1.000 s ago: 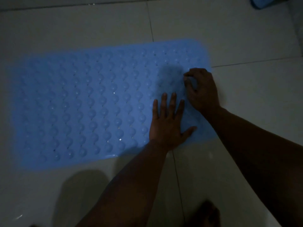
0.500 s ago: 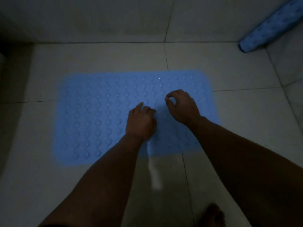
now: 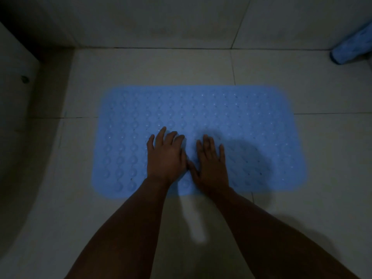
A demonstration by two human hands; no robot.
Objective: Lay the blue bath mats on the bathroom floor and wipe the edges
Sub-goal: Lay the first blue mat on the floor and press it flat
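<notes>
Both hands pressing the mat flat on the floor.
The mat (image 3: 231, 115) lies flat mid-floor (image 3: 322, 198); left hand (image 3: 165, 158) and right hand (image 3: 211, 164), fingers spread, rest palm-down side by side near its near edge. A rolled mat (image 3: 350, 51) sits in the far right corner.

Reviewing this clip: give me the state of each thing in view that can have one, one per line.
blue bath mat: unrolled, lying flat on the floor tiles.
rolled blue mat: rolled up, at the far right corner, partly out of frame.
left hand: palm down on the flat mat, fingers spread.
right hand: palm down on the flat mat, fingers straight.
</notes>
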